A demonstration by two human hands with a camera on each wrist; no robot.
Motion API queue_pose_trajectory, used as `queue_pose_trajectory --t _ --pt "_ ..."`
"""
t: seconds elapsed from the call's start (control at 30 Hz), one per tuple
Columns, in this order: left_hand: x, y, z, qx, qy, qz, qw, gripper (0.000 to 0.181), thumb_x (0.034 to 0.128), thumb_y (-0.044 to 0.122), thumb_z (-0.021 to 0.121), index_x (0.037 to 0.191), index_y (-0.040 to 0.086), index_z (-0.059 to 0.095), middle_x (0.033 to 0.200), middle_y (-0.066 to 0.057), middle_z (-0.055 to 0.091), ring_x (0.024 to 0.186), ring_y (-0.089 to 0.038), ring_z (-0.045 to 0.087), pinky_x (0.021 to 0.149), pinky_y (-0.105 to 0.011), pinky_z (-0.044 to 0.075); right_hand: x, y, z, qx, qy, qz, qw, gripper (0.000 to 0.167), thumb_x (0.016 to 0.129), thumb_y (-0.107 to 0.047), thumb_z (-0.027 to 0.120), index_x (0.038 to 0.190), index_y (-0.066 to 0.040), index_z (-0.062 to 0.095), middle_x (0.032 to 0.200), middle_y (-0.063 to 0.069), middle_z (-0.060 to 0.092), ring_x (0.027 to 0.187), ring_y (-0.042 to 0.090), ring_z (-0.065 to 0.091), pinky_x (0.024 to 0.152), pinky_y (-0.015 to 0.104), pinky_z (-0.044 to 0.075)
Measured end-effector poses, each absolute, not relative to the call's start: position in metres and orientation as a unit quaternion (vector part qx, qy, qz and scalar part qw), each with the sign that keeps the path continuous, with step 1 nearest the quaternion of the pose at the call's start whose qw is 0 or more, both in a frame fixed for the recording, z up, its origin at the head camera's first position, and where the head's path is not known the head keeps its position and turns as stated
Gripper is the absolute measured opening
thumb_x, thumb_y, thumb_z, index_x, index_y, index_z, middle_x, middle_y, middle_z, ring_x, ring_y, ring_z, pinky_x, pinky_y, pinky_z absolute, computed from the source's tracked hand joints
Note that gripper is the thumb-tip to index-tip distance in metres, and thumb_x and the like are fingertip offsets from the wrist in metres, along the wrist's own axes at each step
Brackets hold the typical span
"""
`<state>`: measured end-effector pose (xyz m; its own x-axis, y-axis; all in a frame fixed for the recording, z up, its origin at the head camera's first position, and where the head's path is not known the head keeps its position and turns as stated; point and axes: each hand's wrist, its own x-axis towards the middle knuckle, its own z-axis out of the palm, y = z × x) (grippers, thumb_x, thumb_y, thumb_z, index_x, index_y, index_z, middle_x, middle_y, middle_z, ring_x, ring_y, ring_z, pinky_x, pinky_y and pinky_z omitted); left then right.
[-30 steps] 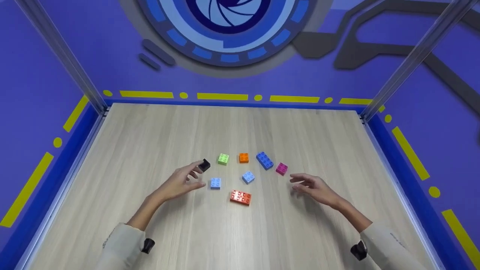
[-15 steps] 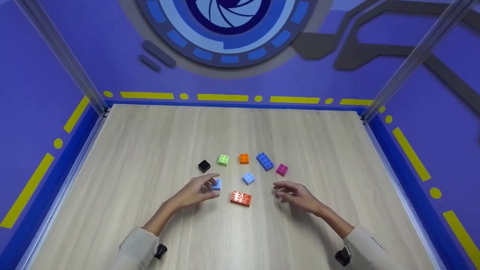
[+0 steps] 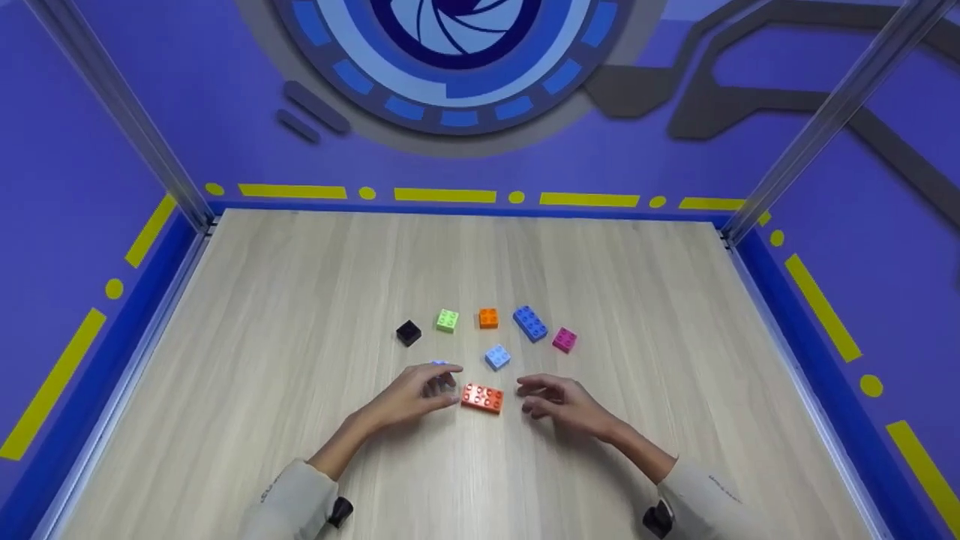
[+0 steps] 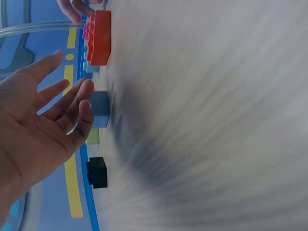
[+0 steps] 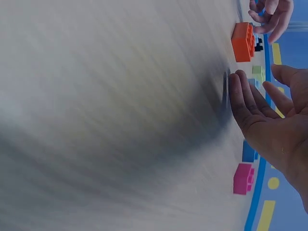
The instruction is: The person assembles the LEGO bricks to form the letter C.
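Lying leftmost, the black brick (image 3: 409,333) sits between ten and eleven o'clock of the red brick (image 3: 482,398), which is between the hands. At nine, the left hand (image 3: 411,394), thumb apart from fingers, is near the red brick and partly hides a light blue brick (image 4: 100,109). Lime brick (image 3: 447,321) at eleven, orange brick (image 3: 488,318) at twelve, second light blue brick (image 3: 497,357) slightly past twelve, dark blue brick (image 3: 530,323) at one, magenta brick (image 3: 565,340) at two. At three, the right hand (image 3: 568,403), near the red brick, likewise shows thumb and fingers apart.
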<state>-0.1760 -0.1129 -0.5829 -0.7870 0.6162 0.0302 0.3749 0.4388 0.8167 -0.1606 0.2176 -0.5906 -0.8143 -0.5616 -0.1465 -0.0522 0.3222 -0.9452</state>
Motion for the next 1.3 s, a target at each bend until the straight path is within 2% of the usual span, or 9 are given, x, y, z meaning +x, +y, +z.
queue_pose_trajectory --t 0.2,0.53,0.67,0.8,0.97,1.13,1.3 --pt "-0.175 -0.103 -0.588 0.296 0.835 0.434 0.163 0.049 0.0984 0.023 0.069 0.14 -0.001 0.058 0.107 -0.012 0.073 0.083 -0.007 0.06 0.074 -0.02 0.049 -0.16 0.205 -0.597 -0.189 0.782 -0.548 0.228 0.043 0.103 -0.013 0.06 0.142 0.004 0.053 0.133 0.024 0.065 0.111 0.036 0.07 0.089 0.033 0.059" --pt "-0.173 -0.098 -0.595 0.295 0.837 0.431 0.162 0.048 0.0955 0.018 0.072 0.135 -0.007 0.06 0.101 -0.013 0.072 0.082 -0.007 0.059 0.073 -0.02 0.048 -0.158 0.189 -0.595 -0.198 0.809 -0.517 0.196 0.039 0.1 -0.012 0.065 0.136 0.001 0.061 0.125 0.02 0.07 0.093 0.032 0.071 0.077 0.039 0.061" --pt "-0.172 -0.095 -0.597 0.287 0.841 0.429 0.16 0.044 0.0943 0.013 0.073 0.131 -0.007 0.062 0.098 -0.012 0.072 0.081 -0.005 0.057 0.071 -0.019 0.046 -0.157 0.186 -0.597 -0.193 0.818 -0.509 0.186 0.037 0.098 -0.011 0.068 0.132 0.002 0.063 0.119 0.019 0.072 0.087 0.026 0.069 0.071 0.029 0.059" --pt "-0.173 -0.091 -0.598 0.274 0.853 0.419 0.149 0.037 0.0919 0.009 0.074 0.126 -0.003 0.067 0.096 -0.009 0.072 0.082 -0.006 0.058 0.073 -0.02 0.047 -0.156 0.185 -0.6 -0.204 0.828 -0.493 0.172 0.036 0.097 -0.013 0.07 0.13 0.0 0.066 0.117 0.016 0.073 0.089 0.016 0.066 0.074 0.02 0.053" --pt "-0.172 -0.087 -0.599 0.262 0.864 0.41 0.133 0.029 0.0877 0.007 0.077 0.115 0.001 0.071 0.095 -0.008 0.073 0.084 -0.014 0.064 0.074 -0.023 0.048 -0.155 0.185 -0.599 -0.215 0.836 -0.479 0.16 0.034 0.095 -0.012 0.072 0.127 -0.002 0.067 0.12 0.013 0.073 0.094 0.012 0.063 0.08 0.019 0.05" --pt "-0.17 -0.081 -0.596 0.253 0.868 0.407 0.132 0.029 0.0844 0.009 0.08 0.112 0.004 0.072 0.093 -0.007 0.073 0.082 -0.018 0.065 0.071 -0.023 0.047 -0.156 0.186 -0.597 -0.212 0.844 -0.47 0.15 0.036 0.093 -0.009 0.073 0.128 -0.001 0.067 0.12 0.013 0.072 0.091 0.01 0.061 0.078 0.019 0.05" --pt "-0.17 -0.078 -0.594 0.251 0.869 0.405 0.129 0.03 0.0849 0.012 0.08 0.113 0.005 0.072 0.094 -0.008 0.073 0.084 -0.02 0.065 0.072 -0.024 0.047 -0.157 0.186 -0.596 -0.209 0.856 -0.453 0.138 0.038 0.091 -0.006 0.075 0.127 -0.001 0.067 0.116 0.012 0.072 0.087 0.007 0.059 0.075 0.019 0.049"
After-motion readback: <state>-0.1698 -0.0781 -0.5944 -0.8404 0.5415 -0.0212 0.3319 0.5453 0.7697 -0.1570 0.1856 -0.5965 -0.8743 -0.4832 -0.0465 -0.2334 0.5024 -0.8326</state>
